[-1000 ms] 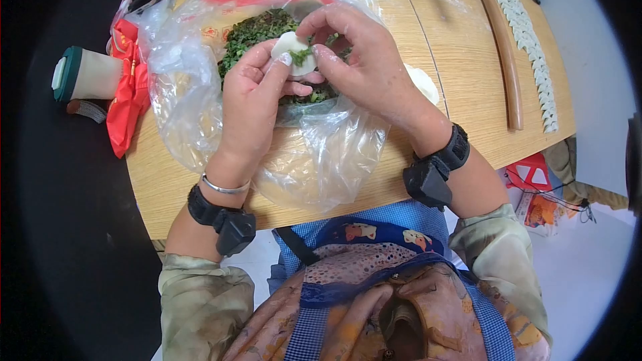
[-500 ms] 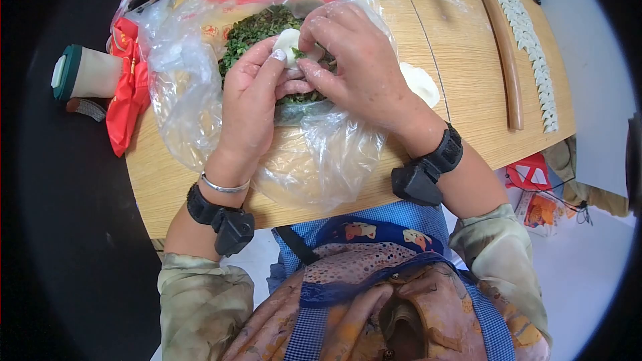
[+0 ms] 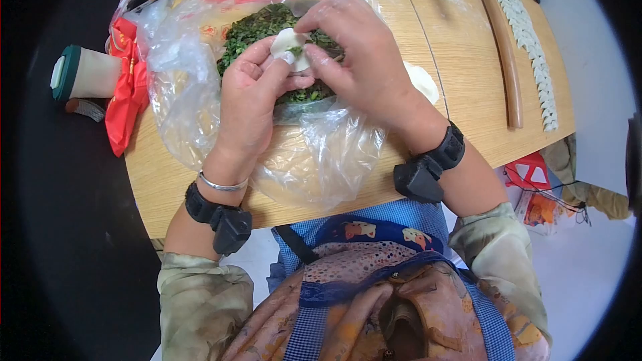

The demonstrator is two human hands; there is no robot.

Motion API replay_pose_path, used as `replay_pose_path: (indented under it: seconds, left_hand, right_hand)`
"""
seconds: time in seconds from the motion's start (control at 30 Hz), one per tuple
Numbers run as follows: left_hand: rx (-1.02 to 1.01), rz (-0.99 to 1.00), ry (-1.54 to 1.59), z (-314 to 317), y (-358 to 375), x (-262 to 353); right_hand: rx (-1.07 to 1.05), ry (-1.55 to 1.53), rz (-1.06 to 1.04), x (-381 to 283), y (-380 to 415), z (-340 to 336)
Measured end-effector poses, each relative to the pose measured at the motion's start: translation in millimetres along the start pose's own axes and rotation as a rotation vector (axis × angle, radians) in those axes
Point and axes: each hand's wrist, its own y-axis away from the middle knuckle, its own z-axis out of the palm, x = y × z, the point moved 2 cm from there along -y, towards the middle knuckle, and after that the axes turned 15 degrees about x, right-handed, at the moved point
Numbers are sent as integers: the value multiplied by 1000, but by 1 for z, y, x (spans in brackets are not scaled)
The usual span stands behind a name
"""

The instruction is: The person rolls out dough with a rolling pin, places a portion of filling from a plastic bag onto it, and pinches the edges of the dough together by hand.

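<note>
My left hand (image 3: pixel 251 83) holds a round white dumpling wrapper (image 3: pixel 284 41) between thumb and fingers, above a heap of chopped greens. A small clump of green filling (image 3: pixel 295 50) lies on the wrapper's middle. My right hand (image 3: pixel 358 53) is close at the wrapper's right side, its thumb and forefinger apart at the edge; whether they touch it is hard to tell. Beneath both hands the chopped green filling (image 3: pixel 251 33) sits in a clear plastic bag (image 3: pixel 184 110), spread wide on the table.
More white wrappers (image 3: pixel 421 83) lie right of my right hand. Further right are a wooden rolling pin (image 3: pixel 505 60) and a long row of overlapping white pieces (image 3: pixel 538 70). A green-lidded cup (image 3: pixel 90 73) and a red bag (image 3: pixel 127 93) are at the left edge. White flour dusts the table's back.
My right fingers have spread apart and drawn back slightly from the filling, which now rests on the wrapper. The wrapper shows more fully in my left hand.
</note>
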Motion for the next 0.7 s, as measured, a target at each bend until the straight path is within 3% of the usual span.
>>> replay_pose_path:
  seconds: [0.2, 0.4, 0.5, 0.7]
  left_hand:
    - [17, 0, -47, -2, 0, 1]
    - [35, 23, -27, 0, -1, 3]
    - [94, 59, 21, 0, -2, 4]
    - [122, 85, 45, -5, -4, 5]
  right_hand:
    - [-55, -17, 241, 0, -2, -7]
    - [-146, 0, 311, 2, 3, -4]
    - [-177, 178, 203, 3, 3, -5]
    - [-259, 227, 43, 4, 5, -6]
